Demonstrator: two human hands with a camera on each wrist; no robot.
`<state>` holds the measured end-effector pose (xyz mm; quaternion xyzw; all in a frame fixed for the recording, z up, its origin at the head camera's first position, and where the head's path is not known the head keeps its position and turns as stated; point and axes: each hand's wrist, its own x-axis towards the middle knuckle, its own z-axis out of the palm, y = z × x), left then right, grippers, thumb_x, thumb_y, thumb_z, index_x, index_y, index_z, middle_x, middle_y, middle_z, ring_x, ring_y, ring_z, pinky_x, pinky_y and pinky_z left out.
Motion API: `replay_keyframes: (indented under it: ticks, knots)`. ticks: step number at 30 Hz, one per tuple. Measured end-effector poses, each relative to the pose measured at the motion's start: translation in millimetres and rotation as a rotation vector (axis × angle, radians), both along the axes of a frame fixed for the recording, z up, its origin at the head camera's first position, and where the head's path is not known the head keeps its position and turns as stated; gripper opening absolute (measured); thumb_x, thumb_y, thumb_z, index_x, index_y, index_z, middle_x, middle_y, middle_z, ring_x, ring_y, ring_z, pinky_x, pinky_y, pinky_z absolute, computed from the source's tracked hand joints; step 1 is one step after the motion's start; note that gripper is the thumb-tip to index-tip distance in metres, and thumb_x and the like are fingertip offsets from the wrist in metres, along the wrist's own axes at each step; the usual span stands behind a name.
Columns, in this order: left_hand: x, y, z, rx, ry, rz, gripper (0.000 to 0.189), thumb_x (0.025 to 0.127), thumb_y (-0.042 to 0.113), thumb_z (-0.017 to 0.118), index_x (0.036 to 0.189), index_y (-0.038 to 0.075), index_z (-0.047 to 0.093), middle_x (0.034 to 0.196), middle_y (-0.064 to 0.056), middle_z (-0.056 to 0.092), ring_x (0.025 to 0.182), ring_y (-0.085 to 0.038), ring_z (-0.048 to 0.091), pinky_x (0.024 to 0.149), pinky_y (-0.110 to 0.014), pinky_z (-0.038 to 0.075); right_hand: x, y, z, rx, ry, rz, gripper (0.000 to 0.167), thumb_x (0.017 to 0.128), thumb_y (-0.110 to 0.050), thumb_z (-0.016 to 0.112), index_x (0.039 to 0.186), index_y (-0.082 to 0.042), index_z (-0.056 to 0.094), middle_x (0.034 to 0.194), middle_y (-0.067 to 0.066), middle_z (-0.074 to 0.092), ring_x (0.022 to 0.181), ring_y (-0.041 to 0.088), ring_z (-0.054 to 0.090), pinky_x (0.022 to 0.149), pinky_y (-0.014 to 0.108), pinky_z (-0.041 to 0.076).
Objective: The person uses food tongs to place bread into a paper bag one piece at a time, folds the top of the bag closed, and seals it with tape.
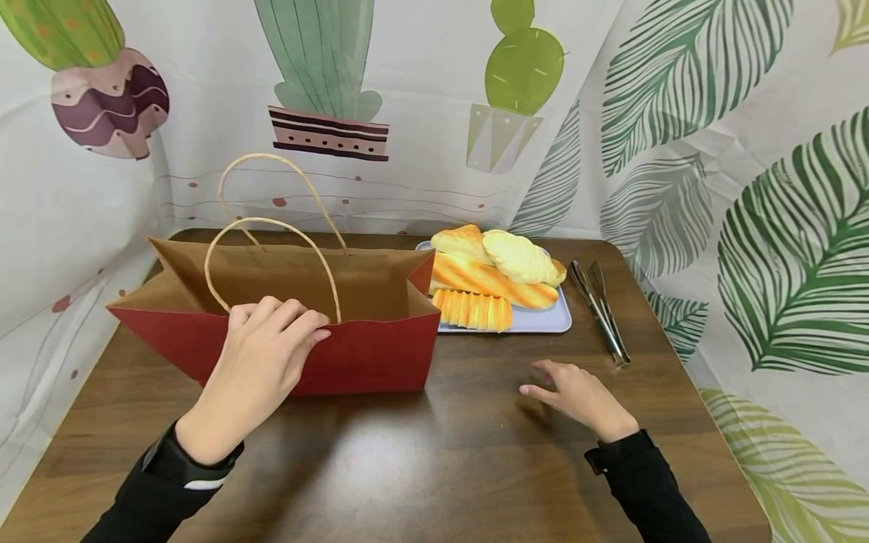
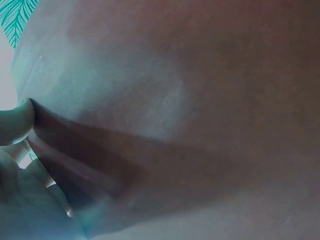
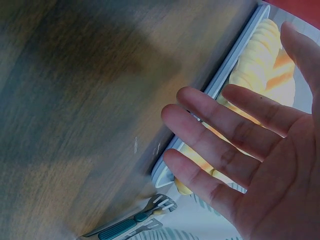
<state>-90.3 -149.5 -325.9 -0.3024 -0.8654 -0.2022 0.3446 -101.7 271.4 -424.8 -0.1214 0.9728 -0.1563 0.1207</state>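
Observation:
A red paper bag point(image 1: 380, 358) with a brown inside and two twisted-cord handles lies on its side or leans low at the left, its mouth open. My left hand point(image 1: 265, 351) pinches the bag's near rim beside the foot of the front handle point(image 1: 326, 271). In the left wrist view the thumb point(image 2: 15, 122) presses on the bag's wall point(image 2: 175, 130), which fills most of the picture. Above the table my right hand point(image 1: 584, 396) hovers with its fingers spread and holds nothing. The right wrist view shows its bare palm point(image 3: 285, 175) and loose fingers.
Behind the right hand, a pale tray point(image 1: 550, 323) bears several breads: a ridged roll point(image 1: 471, 311), a long loaf point(image 1: 482, 277) and a pale croissant point(image 1: 519, 256). Metal tongs point(image 1: 600, 317) lie right of it on the wooden table point(image 1: 475, 467). A printed cloth point(image 1: 434, 90) hangs behind.

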Motion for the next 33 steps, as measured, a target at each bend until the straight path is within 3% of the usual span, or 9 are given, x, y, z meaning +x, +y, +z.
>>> replay_keyframes:
  ticks: [15, 23, 28, 33]
  knots:
    - [7.5, 2.2, 6.4, -0.010, 0.017, 0.019, 0.041, 0.102, 0.039, 0.036, 0.095, 0.011, 0.066, 0.082, 0.000, 0.063, 0.079, -0.028, 0.054, 0.069, -0.045, 0.034, -1.2, 0.6, -0.9, -0.001, 0.008, 0.002, 0.066, 0.089, -0.056, 0.055, 0.126, -0.001, 0.057, 0.103, 0.012, 0.068, 0.094, 0.026, 0.065, 0.077, 0.045, 0.053]
    - [12.2, 0.3, 14.3, 0.059, -0.011, -0.001, 0.043, 0.101, 0.041, 0.042, 0.100, 0.007, 0.068, 0.096, -0.008, 0.066, 0.091, -0.030, 0.058, 0.077, -0.042, 0.039, -2.3, 0.6, -2.9, 0.004, 0.013, 0.007, 0.064, 0.089, -0.054, 0.057, 0.126, -0.002, 0.058, 0.102, 0.011, 0.068, 0.092, 0.023, 0.065, 0.076, 0.044, 0.053]
    - [16.7, -0.8, 24.2, 0.116, 0.093, -0.038, 0.039, 0.099, 0.035, 0.048, 0.104, 0.002, 0.069, 0.100, -0.011, 0.069, 0.095, -0.031, 0.062, 0.095, -0.034, 0.040, -2.3, -0.6, -2.8, -0.001, 0.009, 0.002, 0.064, 0.088, -0.054, 0.057, 0.126, -0.003, 0.058, 0.102, 0.010, 0.068, 0.093, 0.023, 0.065, 0.077, 0.044, 0.053]
    - [19.6, -0.8, 38.5, 0.205, 0.222, -0.143, 0.037, 0.098, 0.030, 0.051, 0.096, -0.001, 0.071, 0.092, -0.013, 0.071, 0.087, -0.032, 0.064, 0.098, -0.021, 0.040, -2.8, -1.4, -2.0, -0.004, 0.000, 0.005, 0.065, 0.089, -0.055, 0.056, 0.126, -0.002, 0.058, 0.102, 0.011, 0.068, 0.094, 0.024, 0.065, 0.078, 0.045, 0.052]
